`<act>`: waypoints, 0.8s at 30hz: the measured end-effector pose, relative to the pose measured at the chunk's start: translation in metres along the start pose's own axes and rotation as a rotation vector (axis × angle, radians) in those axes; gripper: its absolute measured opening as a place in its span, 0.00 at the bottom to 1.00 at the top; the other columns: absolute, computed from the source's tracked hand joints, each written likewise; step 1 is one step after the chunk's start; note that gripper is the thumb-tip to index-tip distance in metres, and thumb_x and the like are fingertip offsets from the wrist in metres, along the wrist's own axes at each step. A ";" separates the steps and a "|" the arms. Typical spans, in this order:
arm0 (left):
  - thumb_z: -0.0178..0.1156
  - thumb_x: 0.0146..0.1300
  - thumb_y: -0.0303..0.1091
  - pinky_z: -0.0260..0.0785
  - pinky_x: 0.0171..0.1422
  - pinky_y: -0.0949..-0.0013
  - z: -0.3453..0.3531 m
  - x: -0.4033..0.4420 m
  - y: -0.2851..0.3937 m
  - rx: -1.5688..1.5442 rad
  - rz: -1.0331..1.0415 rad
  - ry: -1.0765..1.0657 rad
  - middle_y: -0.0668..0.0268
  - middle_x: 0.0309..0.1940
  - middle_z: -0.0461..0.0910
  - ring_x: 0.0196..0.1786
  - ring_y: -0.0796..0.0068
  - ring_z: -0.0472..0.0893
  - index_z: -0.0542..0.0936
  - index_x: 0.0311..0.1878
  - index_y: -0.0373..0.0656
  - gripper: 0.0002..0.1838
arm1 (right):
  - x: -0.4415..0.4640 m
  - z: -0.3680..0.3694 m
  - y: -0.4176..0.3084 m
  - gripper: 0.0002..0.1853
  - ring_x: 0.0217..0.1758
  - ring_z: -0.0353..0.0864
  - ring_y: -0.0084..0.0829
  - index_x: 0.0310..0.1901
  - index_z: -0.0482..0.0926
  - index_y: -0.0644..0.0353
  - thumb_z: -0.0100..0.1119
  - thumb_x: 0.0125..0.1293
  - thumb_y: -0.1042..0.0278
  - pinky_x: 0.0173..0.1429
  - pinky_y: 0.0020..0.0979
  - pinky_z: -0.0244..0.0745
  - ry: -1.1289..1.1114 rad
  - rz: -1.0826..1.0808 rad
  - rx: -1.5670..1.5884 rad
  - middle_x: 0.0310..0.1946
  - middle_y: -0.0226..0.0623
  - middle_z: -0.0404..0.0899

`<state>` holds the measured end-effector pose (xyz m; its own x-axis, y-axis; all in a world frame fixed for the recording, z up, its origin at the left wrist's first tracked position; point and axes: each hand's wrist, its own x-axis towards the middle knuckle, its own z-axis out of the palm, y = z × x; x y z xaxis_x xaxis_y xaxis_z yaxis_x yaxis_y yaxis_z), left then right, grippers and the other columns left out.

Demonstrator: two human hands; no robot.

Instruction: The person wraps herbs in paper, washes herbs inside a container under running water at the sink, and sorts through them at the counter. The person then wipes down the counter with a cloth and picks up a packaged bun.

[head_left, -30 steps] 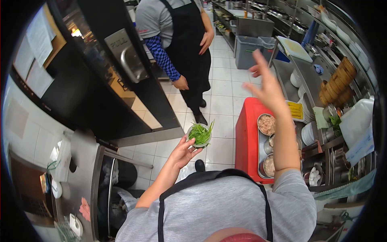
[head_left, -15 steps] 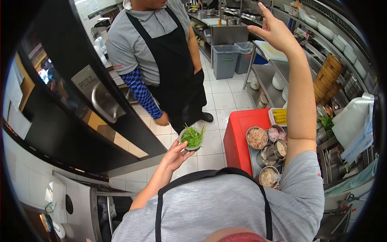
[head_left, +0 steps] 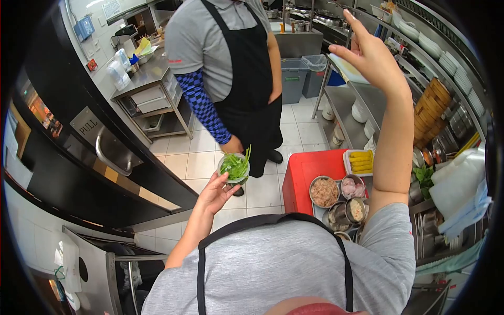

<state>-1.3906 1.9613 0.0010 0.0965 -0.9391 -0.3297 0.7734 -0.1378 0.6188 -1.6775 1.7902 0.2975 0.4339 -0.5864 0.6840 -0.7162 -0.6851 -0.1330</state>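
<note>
My left hand (head_left: 215,193) grips a small clear round container (head_left: 242,180) from below and the side, with the thumb over its rim. Green leafy stems (head_left: 235,165) fill it and stick up past the edge. Raised out to the right at shelf height, my right hand (head_left: 371,55) holds nothing; its fingers point forward and the thumb stands apart. It is nearest to the metal shelving, touching nothing that I can see. Just beyond the container hangs the hand (head_left: 232,145) of another person in a black apron (head_left: 244,68).
A red box (head_left: 296,181) stands front right, beside bowls of minced meat (head_left: 324,191) and pink meat (head_left: 353,187) and a tray of yellow pieces (head_left: 360,161). Bamboo steamers (head_left: 431,110) stack at the right. A black door (head_left: 113,142) with a pull handle stands open left.
My view has turned left, showing more of the side table behind the door. The container stays in my left hand, and my right hand remains raised with its fingers apart.
</note>
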 end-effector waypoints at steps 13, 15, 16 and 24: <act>0.59 0.59 0.30 0.68 0.60 0.56 -0.004 -0.001 0.004 -0.124 0.161 0.181 0.65 0.51 0.68 0.55 0.65 0.71 0.65 0.53 0.46 0.20 | 0.007 0.049 -0.039 0.45 0.18 0.54 0.21 0.69 0.51 0.53 0.66 0.51 0.62 0.24 0.24 0.54 -0.001 -0.335 0.367 0.16 0.27 0.53; 0.60 0.58 0.30 0.67 0.61 0.55 -0.006 -0.001 0.010 -0.140 0.171 0.198 0.65 0.52 0.68 0.56 0.64 0.70 0.64 0.54 0.47 0.21 | 0.018 0.065 -0.054 0.47 0.18 0.61 0.28 0.69 0.50 0.55 0.67 0.50 0.58 0.25 0.29 0.59 -0.070 -0.358 0.382 0.16 0.31 0.60; 0.60 0.58 0.30 0.67 0.61 0.55 -0.008 0.001 0.015 -0.151 0.195 0.209 0.65 0.52 0.68 0.56 0.64 0.70 0.64 0.54 0.47 0.21 | 0.025 0.071 -0.062 0.47 0.18 0.68 0.35 0.68 0.50 0.56 0.66 0.50 0.54 0.25 0.33 0.64 -0.113 -0.357 0.379 0.16 0.35 0.66; 0.59 0.59 0.29 0.66 0.62 0.56 -0.061 0.032 0.061 -0.234 0.255 0.264 0.63 0.55 0.67 0.57 0.64 0.71 0.63 0.56 0.47 0.23 | 0.096 0.183 -0.132 0.51 0.19 0.60 0.18 0.69 0.41 0.62 0.68 0.52 0.61 0.25 0.19 0.59 0.063 -0.409 0.805 0.16 0.26 0.62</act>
<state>-1.3023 1.9417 -0.0157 0.4365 -0.8171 -0.3766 0.8220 0.1920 0.5361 -1.4411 1.7454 0.2497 0.5229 -0.2224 0.8228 0.0961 -0.9438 -0.3162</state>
